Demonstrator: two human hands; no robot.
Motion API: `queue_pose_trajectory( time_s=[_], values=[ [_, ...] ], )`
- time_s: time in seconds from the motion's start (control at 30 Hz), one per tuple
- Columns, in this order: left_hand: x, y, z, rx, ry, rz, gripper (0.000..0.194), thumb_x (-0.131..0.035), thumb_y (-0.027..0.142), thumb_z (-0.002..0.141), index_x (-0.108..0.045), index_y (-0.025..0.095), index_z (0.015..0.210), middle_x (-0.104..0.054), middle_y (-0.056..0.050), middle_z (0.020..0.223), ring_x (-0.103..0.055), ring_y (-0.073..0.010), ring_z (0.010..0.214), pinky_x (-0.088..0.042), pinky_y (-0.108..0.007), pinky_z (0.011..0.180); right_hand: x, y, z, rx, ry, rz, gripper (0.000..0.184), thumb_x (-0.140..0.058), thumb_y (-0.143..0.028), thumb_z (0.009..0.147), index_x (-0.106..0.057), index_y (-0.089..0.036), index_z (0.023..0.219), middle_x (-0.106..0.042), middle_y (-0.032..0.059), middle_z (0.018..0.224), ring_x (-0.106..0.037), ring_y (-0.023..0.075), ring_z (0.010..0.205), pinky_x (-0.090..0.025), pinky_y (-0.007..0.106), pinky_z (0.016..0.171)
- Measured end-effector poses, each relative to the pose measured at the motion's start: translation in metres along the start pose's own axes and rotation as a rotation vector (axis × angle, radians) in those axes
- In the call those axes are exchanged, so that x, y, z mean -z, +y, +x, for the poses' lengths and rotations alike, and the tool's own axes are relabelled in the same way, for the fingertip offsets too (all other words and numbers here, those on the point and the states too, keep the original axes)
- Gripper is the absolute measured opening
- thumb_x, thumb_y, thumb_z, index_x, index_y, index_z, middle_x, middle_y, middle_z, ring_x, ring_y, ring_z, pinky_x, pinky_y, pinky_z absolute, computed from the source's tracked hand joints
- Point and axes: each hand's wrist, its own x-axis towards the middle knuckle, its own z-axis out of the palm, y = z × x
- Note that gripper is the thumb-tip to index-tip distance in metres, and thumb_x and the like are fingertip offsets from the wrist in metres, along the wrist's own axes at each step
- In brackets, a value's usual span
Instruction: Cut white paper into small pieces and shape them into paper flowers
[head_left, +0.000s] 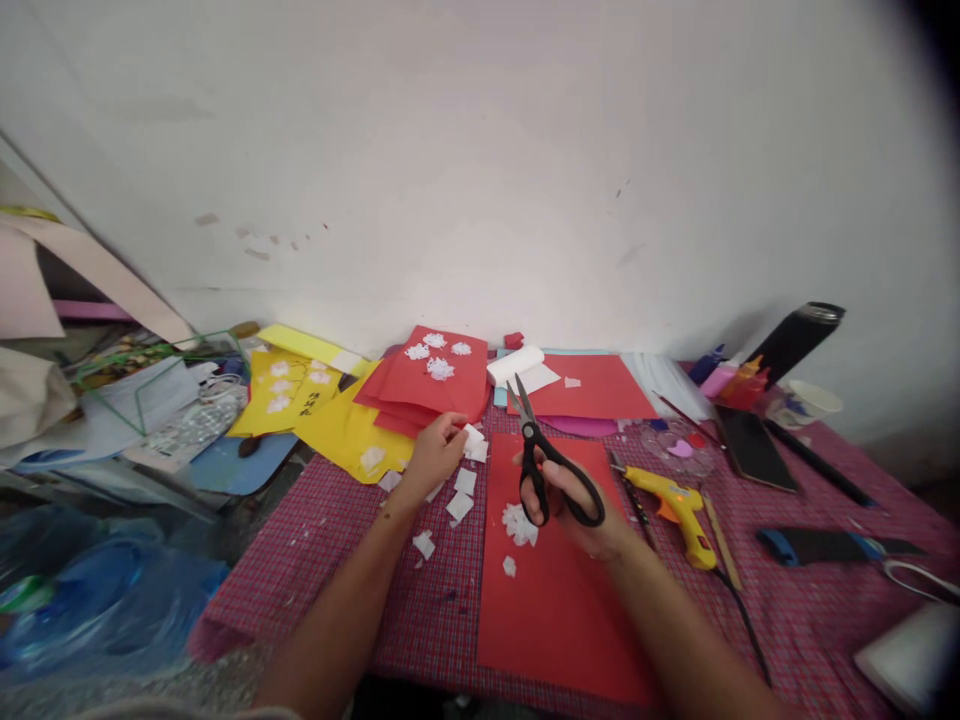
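Observation:
My right hand (pixel 574 495) has its fingers through the handles of black-handled scissors (pixel 528 425), whose blades point up and away from me, slightly apart. Under that hand lies a red sheet (pixel 544 620) bearing a white ruffled paper flower (pixel 520 523) and a small white scrap (pixel 509 567). My left hand (pixel 439 455) is closed, thumb and forefinger pinched at the edge of a small white paper piece (pixel 474 440) on the cloth. Several more white paper squares (pixel 460 507) lie scattered beneath its wrist.
A white paper roll (pixel 517 366) and red sheets with white flowers (pixel 441 370) lie toward the wall. To the right are a yellow glue gun (pixel 675 505), a black phone (pixel 754 450), paint bottles (pixel 739 380) and a black tumbler (pixel 802 340). Yellow sheets (pixel 352 425) are at left.

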Motion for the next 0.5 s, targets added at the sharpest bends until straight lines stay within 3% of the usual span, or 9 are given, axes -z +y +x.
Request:
queue_pose_trajectory(
  time_s=[0.17,0.4,0.43,0.5],
  values=[
    [-0.002,0.002,-0.005,-0.13,-0.024,0.35,0.034,-0.05,0.027,0.09,-0.062,0.02,0.121,-0.073,-0.006,0.094,-0.066,-0.019,0.084,-0.046,-0.029,0.075,-0.001,0.0,0.001,-0.01,0.032,-0.004,0.034,-0.053,-0.044,0.094,-0.056,-0.016,0.113,-0.061,0.002,0.064,-0.052,0.0142,0.052,-0.038,0.026,0.051],
    [0.007,0.008,-0.001,-0.172,0.026,0.466,0.025,-0.054,0.025,0.086,-0.067,0.017,0.105,-0.072,-0.008,0.098,-0.064,-0.0194,0.087,-0.045,-0.029,0.077,0.0,0.001,0.0,0.005,0.046,-0.08,0.035,-0.056,-0.044,0.092,-0.055,-0.016,0.112,-0.062,0.0026,0.066,-0.054,0.0145,0.053,-0.041,0.026,0.051],
    [0.011,0.009,-0.001,-0.162,-0.003,0.467,0.021,-0.055,0.026,0.085,-0.069,0.017,0.099,-0.072,-0.007,0.094,-0.063,-0.0191,0.084,-0.044,-0.028,0.074,0.0,0.001,0.0,0.011,0.046,-0.099,0.035,-0.056,-0.045,0.092,-0.055,-0.016,0.112,-0.062,0.0027,0.066,-0.055,0.0147,0.053,-0.041,0.026,0.051],
    [0.019,0.011,-0.002,-0.147,-0.174,0.491,0.017,-0.055,0.025,0.083,-0.07,0.019,0.087,-0.072,-0.005,0.085,-0.063,-0.0183,0.078,-0.042,-0.027,0.068,0.0,0.0,0.0,0.018,0.049,-0.133,0.037,-0.056,-0.046,0.092,-0.055,-0.016,0.113,-0.062,0.0027,0.067,-0.055,0.015,0.054,-0.041,0.027,0.052]
  ],
)
